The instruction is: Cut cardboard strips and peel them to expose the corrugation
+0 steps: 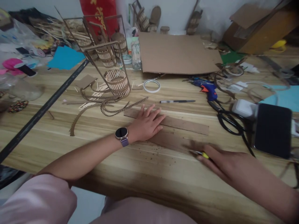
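Observation:
My left hand [148, 123] lies with its fingers spread across two brown cardboard strips on the wooden table [112, 174]. The upper strip [187, 125] runs out to the right from under my fingers. The lower strip [170, 141] lies nearer to me, with small brown crumbs around its lower edge. At its right end, my right hand [216, 158] is closed around a small yellow-handled cutter [205, 155], its metal tip close to the cardboard. Motion blurs my right fingers, so contact between tip and strip is unclear.
Beyond my hands lie a pen [177, 101], a tape roll [151, 86] and a slatted basket [116, 83]. On the right are a blue glue gun [210, 90], black scissors [230, 122] and a phone [272, 130]. A large cardboard sheet [178, 54] sits behind.

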### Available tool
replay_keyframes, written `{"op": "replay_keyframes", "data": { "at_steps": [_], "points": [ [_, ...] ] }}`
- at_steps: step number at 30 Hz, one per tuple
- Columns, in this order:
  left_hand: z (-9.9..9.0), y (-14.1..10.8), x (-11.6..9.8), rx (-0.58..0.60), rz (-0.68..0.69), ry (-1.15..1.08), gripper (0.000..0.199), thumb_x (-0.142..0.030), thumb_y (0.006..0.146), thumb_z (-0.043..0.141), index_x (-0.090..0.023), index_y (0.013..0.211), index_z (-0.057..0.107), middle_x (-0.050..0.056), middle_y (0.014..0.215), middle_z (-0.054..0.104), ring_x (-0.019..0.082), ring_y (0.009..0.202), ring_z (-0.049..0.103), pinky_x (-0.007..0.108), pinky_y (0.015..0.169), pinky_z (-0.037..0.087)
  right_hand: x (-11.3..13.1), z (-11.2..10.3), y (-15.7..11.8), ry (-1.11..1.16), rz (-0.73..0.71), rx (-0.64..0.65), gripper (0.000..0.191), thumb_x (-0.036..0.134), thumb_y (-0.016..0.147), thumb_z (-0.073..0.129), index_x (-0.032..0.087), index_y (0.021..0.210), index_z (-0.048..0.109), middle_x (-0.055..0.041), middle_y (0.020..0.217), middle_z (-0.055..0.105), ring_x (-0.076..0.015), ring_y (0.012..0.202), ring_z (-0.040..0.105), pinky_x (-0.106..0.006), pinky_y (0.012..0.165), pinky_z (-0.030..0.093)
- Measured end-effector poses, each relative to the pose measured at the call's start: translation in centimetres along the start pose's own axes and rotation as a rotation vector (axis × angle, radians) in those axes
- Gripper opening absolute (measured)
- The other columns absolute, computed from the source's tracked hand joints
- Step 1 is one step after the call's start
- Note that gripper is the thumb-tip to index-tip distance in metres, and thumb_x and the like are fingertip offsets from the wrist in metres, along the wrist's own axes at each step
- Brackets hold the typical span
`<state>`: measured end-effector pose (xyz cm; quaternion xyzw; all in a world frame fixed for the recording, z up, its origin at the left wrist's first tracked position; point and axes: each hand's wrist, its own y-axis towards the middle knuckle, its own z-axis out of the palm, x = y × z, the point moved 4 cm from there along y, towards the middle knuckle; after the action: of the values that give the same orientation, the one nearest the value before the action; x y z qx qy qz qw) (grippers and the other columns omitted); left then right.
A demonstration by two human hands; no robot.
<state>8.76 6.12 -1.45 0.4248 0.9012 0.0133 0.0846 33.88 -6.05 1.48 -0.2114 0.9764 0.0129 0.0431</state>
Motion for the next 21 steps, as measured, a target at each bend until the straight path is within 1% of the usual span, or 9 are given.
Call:
{"op": "replay_keyframes", "data": {
  "at_steps": [1,2,3,4,7,11,18,21],
  "points": [
    [0.0,0.0,0.0,0.003,0.000,-0.001,0.053,-0.044,0.108,0.039,-0.017,0.152,0.047,0.019,0.162,0.041,0.041,0.155,0.024,0.072,0.123,0.014,1.5,-0.1,1.2,0.010,-0.075,0.018,0.043,0.048,0.106,0.031,0.025,0.100,0.067,-0.0011,0.058,0.071,-0.0195,0.044,0.066,-0.027,0.041,0.033],
    [0.0,0.0,0.0,0.003,0.002,-0.001,0.053,-0.044,0.108,0.038,-0.016,0.152,0.047,0.019,0.162,0.040,0.041,0.155,0.024,0.072,0.123,0.015,2.7,-0.1,2.3,0.011,-0.096,0.052,0.039,0.043,0.106,0.033,0.024,0.105,0.066,-0.0019,0.060,0.072,-0.0194,0.046,0.067,-0.027,0.042,0.029],
    [0.1,0.0,0.0,0.000,0.006,0.001,0.053,-0.045,0.109,0.037,-0.016,0.152,0.048,0.019,0.162,0.040,0.041,0.155,0.024,0.072,0.122,0.015,3.7,-0.1,3.5,0.018,-0.105,0.079,0.035,0.040,0.106,0.034,0.023,0.102,0.065,-0.0011,0.057,0.070,-0.0191,0.046,0.066,-0.027,0.043,0.023],
    [0.1,0.0,0.0,-0.007,0.011,0.004,0.053,-0.045,0.109,0.037,-0.016,0.152,0.048,0.019,0.162,0.040,0.042,0.154,0.024,0.073,0.122,0.015,4.5,-0.2,4.5,0.027,-0.113,0.120,0.033,0.038,0.106,0.035,0.023,0.099,0.064,-0.0015,0.058,0.070,-0.0190,0.047,0.066,-0.028,0.044,0.020],
    [0.1,0.0,0.0,-0.034,0.022,0.009,0.053,-0.045,0.109,0.037,-0.017,0.152,0.048,0.019,0.161,0.041,0.041,0.154,0.026,0.073,0.121,0.017,6.1,-0.4,6.8,0.022,-0.119,0.200,0.030,0.037,0.104,0.039,0.022,0.094,0.063,-0.0037,0.063,0.073,-0.0190,0.048,0.066,-0.030,0.046,0.014],
    [0.1,0.0,-0.1,-0.040,0.024,0.012,0.053,-0.045,0.108,0.037,-0.017,0.151,0.048,0.019,0.162,0.041,0.041,0.153,0.026,0.073,0.121,0.017,6.9,-0.6,8.1,-0.042,-0.118,0.243,0.030,0.036,0.104,0.041,0.021,0.094,0.065,-0.0054,0.064,0.074,-0.0188,0.049,0.066,-0.030,0.046,0.011],
    [0.1,0.0,-0.3,-0.048,0.022,0.027,0.052,-0.043,0.108,0.038,-0.016,0.151,0.049,0.019,0.162,0.040,0.042,0.153,0.026,0.073,0.121,0.017,7.3,-0.9,8.4,-0.080,-0.092,0.331,0.032,0.036,0.104,0.041,0.021,0.096,0.068,-0.0064,0.068,0.075,-0.0203,0.052,0.067,-0.030,0.045,0.012],
    [0.0,0.0,-0.4,-0.042,0.026,0.029,0.053,-0.043,0.108,0.038,-0.015,0.151,0.049,0.020,0.162,0.040,0.043,0.153,0.026,0.073,0.121,0.018,7.3,-0.7,8.5,-0.076,-0.082,0.333,0.032,0.035,0.103,0.040,0.021,0.098,0.068,-0.0065,0.068,0.074,-0.0200,0.051,0.066,-0.029,0.045,0.012]
  ]
}}
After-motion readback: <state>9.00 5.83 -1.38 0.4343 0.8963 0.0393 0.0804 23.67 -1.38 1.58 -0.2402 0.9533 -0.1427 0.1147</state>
